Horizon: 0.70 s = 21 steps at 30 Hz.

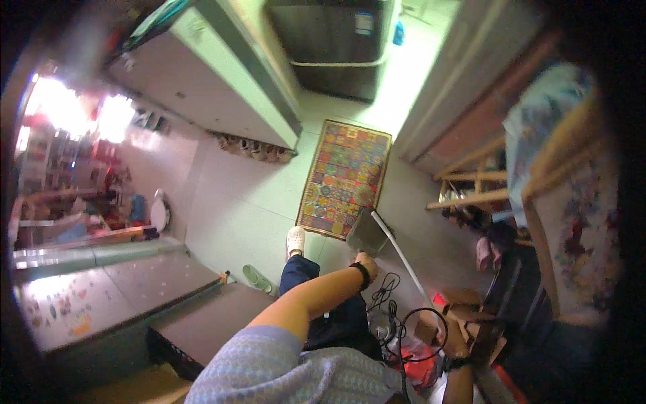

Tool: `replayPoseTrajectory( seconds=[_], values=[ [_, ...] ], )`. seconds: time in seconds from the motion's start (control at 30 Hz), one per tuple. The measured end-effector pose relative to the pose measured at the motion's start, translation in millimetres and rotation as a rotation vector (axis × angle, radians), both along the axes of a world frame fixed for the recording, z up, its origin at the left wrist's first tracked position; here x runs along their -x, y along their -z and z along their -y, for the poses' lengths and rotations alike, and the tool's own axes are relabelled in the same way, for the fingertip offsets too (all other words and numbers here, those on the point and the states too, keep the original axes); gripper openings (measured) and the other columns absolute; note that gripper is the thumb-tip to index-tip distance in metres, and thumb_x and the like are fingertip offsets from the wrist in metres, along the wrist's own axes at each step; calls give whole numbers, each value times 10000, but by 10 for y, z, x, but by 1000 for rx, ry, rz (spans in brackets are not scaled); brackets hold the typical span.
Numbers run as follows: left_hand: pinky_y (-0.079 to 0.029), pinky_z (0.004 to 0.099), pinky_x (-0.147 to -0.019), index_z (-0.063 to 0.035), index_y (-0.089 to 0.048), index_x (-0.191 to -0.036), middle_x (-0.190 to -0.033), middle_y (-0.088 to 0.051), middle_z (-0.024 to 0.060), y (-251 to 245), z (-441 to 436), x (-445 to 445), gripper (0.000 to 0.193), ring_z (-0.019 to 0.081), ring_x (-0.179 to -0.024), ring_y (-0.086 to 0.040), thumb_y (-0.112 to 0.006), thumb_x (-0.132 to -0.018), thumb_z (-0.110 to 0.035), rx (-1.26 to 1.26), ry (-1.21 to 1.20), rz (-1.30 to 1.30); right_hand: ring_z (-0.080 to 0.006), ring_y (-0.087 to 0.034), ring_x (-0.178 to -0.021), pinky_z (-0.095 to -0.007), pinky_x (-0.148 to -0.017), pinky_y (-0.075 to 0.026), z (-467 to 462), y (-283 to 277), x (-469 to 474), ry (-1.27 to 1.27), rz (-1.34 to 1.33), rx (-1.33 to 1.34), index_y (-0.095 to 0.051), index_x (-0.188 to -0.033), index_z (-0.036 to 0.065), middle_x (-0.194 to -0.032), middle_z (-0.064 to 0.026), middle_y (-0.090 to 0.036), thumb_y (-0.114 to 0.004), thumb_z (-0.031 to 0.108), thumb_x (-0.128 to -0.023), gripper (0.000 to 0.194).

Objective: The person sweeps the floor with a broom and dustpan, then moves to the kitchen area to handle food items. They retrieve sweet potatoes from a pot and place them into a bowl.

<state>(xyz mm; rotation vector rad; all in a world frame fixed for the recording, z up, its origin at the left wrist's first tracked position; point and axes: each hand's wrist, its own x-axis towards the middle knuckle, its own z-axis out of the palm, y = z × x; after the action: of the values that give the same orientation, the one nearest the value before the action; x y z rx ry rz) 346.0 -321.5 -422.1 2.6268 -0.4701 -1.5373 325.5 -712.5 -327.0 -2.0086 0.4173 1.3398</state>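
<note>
My left hand (367, 263), with a black band at its wrist, is closed at the near edge of a dark, blurred flat object (372, 233), which it seems to hold over the lower right corner of a patterned mat (348, 177). At the lower right, my right hand (455, 344) is beside open cardboard boxes (462, 315); its fingers are too blurred to read. A white pole (401, 252) slants from near the mat down to that hand; whether the hand grips it cannot be told. Black cable (402, 328) loops between my legs and the right hand.
A green clog (257, 279) lies left of my foot in a white clog (295, 240). Brown cabinets (217, 310) stand at the lower left, a wooden rack (479, 177) at the right, a dark appliance (333, 55) beyond the mat. Red plastic bags (421, 366) lie near the boxes.
</note>
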Motion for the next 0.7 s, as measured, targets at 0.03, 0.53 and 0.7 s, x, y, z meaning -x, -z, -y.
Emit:
replayPoseTrajectory(
  seconds=[0.03, 0.53, 0.7],
  values=[
    [-527, 376, -812, -155, -739, -1025, -1077, -713, 42, -99, -300, 183, 271, 228, -1012, -679, -608, -855, -320, 67, -165, 51, -134, -453, -449, -315, -422, -380, -175, -212, -81, -149, 37, -94, -536, -1363, 70, -609, -7, -492, -507, 311, -1009, 429],
    [-544, 415, -814, -23, -734, -929, -967, -715, 182, -1196, -3525, 3079, 379, 330, -935, -692, -603, -763, -338, -154, -1277, 87, -94, -421, -454, -249, -397, -357, -4440, -424, -758, -306, -24, -102, -414, -1471, 111, -641, -20, -488, -525, 245, -990, 512],
    [-549, 401, -794, -50, -744, -935, -965, -721, 172, -1036, -4325, 3879, 295, 310, -930, -704, -612, -749, -236, -243, -1418, 63, -70, -423, -475, -230, -382, -332, -6120, -295, -552, -441, -116, -83, -514, -1391, 176, -651, 15, -458, -479, 243, -1007, 391]
  ],
)
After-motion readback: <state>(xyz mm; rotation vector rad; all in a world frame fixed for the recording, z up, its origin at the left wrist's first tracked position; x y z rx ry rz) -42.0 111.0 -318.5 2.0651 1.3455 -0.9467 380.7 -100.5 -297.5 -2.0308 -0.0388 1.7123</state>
